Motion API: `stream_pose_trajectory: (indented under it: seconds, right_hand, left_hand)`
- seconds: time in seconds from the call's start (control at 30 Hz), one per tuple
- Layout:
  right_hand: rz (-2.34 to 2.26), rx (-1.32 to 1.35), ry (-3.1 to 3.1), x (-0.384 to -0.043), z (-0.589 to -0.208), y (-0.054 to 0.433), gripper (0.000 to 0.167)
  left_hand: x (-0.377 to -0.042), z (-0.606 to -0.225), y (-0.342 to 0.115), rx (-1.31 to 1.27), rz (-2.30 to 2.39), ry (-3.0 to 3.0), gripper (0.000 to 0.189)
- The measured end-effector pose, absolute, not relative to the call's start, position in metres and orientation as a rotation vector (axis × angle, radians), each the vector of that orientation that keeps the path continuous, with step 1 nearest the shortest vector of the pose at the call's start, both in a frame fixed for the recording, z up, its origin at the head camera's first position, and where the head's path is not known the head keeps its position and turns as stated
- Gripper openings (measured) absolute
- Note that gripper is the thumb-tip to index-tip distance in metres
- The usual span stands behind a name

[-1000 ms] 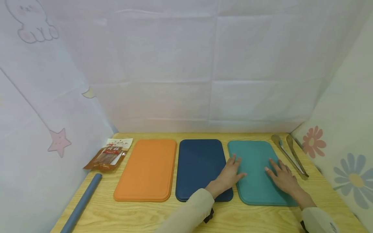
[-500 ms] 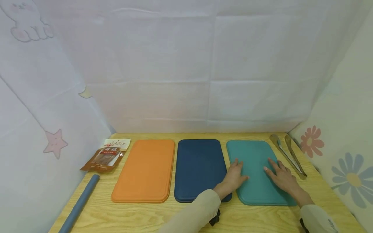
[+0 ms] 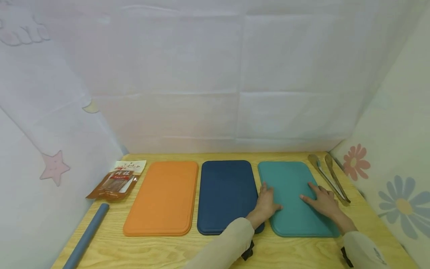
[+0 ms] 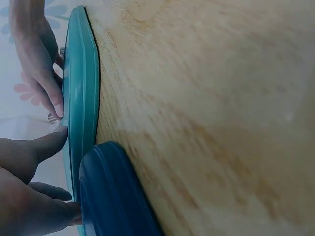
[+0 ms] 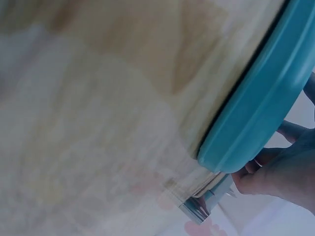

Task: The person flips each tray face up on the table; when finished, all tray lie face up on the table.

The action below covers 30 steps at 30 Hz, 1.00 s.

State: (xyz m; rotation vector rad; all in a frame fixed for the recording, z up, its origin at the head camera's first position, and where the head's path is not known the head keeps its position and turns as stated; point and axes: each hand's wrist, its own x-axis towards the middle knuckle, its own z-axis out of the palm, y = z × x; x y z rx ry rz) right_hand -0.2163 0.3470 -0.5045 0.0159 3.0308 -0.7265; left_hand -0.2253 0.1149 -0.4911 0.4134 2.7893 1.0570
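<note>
A teal cutting board with rounded corners lies flat at the right of the table. My left hand is at its left side, thumb resting on the top near the edge and fingertips along that edge, beside the navy board. In the left wrist view the left fingers reach down between the teal and navy boards. My right hand lies over the teal board's right side, thumb on the top surface, fingers spread along the edge. Neither hand curls around anything. A navy cutting board lies just left of the teal one.
An orange cutting board lies left of the navy one. Metal tongs with spoon-shaped ends lie right of my right hand. A brown food packet and a blue-grey rod are at the left edge. Printed cloth walls surround the table.
My left fingers have shifted from the teal board's top toward its left edge. The right hand stays almost in place, its thumb reaching slightly further left. The head view has turned slightly right.
</note>
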Motion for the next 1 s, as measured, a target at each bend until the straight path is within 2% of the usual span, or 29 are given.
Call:
stream_pose_trajectory:
  seconds: [0.43, 0.63, 1.0]
  right_hand:
    - [-0.818, 0.034, 3.023, -0.218, -0.499, 0.349, 0.084]
    - [-1.036, 0.044, 2.951, -0.217, -0.496, 0.354, 0.085]
    - [-1.202, 0.034, 2.907, -0.202, -0.479, 0.378, 0.072]
  left_hand:
    - [-0.225, -0.494, 0.117, 0.419, 1.021, 2.82, 0.072]
    - [-0.225, -0.494, 0.112, 0.432, 1.058, 2.791, 0.072]
    - [-0.225, -0.494, 0.106, 0.46, 1.11, 2.704, 0.074]
